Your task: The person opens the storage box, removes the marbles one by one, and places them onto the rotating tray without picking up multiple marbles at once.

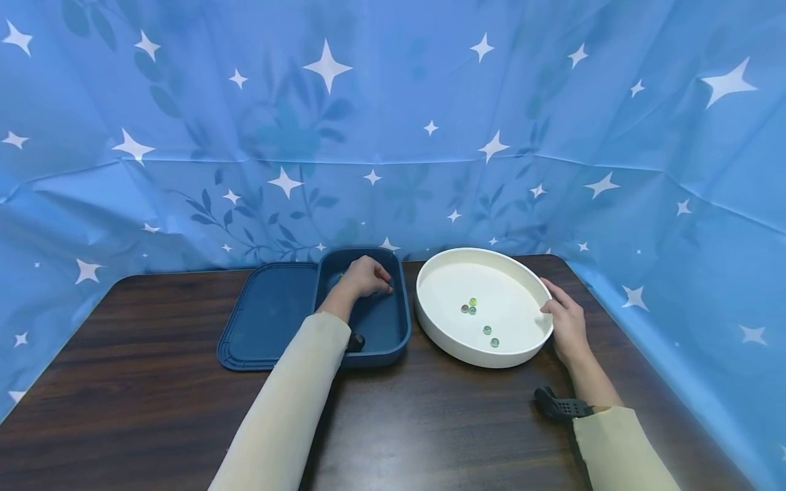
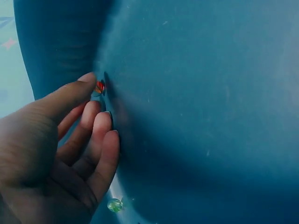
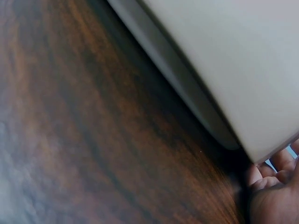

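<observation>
My left hand (image 1: 366, 275) reaches down into a dark blue rectangular box (image 1: 405, 320). In the left wrist view, its thumb and fingertips pinch a red-orange glass marble (image 2: 99, 87) near the box's wall. A green marble (image 2: 115, 205) lies in the box below that hand. On the right, my right hand (image 1: 566, 319) grips the rim of a round white tray (image 1: 454, 273), thumb over the edge and fingers outside. Several glass marbles (image 1: 487, 330) lie on the tray's floor, mostly greenish, one brownish. The right wrist view catches only part of the right hand (image 3: 275, 182) under the tray's side.
A flat blue lid (image 1: 270, 314) lies left of the box, alongside it. Everything stands on a dark wooden table (image 1: 153, 382). Blue cloth (image 1: 393, 123) with white stars hangs behind the table and along its right side.
</observation>
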Demonstrator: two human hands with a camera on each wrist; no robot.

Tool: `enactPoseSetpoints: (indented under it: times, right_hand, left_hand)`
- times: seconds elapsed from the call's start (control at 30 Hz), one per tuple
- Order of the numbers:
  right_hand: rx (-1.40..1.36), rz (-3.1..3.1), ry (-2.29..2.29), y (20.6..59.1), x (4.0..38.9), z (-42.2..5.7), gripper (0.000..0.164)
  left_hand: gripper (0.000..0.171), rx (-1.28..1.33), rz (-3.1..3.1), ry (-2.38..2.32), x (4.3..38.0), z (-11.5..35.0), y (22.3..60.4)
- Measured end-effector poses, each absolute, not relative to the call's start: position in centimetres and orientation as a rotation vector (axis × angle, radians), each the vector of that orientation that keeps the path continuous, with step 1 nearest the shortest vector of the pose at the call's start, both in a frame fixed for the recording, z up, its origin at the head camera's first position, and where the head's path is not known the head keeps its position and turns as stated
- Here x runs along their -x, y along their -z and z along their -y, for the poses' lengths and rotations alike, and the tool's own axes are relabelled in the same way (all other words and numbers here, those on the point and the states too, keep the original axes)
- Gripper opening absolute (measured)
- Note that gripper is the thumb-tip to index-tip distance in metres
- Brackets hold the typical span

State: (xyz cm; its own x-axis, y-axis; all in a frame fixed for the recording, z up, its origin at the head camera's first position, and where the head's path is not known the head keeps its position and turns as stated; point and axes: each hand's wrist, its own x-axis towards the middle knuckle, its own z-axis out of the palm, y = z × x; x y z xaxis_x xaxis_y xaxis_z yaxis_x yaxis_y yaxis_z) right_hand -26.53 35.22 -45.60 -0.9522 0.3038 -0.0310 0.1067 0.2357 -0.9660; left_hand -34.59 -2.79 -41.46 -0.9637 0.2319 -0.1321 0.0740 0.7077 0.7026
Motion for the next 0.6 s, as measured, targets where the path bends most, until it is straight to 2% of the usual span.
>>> enactPoseSetpoints:
  times: [0.37,0.6]
  right_hand:
    - [0.4,2.332,-1.787,45.37,26.37,-35.38,0.072]
    - [0.407,2.347,-1.805,45.43,26.27,-35.3,0.071]
  left_hand:
    - [0.007,-0.284,-2.727,-0.966,35.09,2.3,41.65]
    - [0.011,-0.299,-2.783,-1.006,34.77,2.32,40.93]
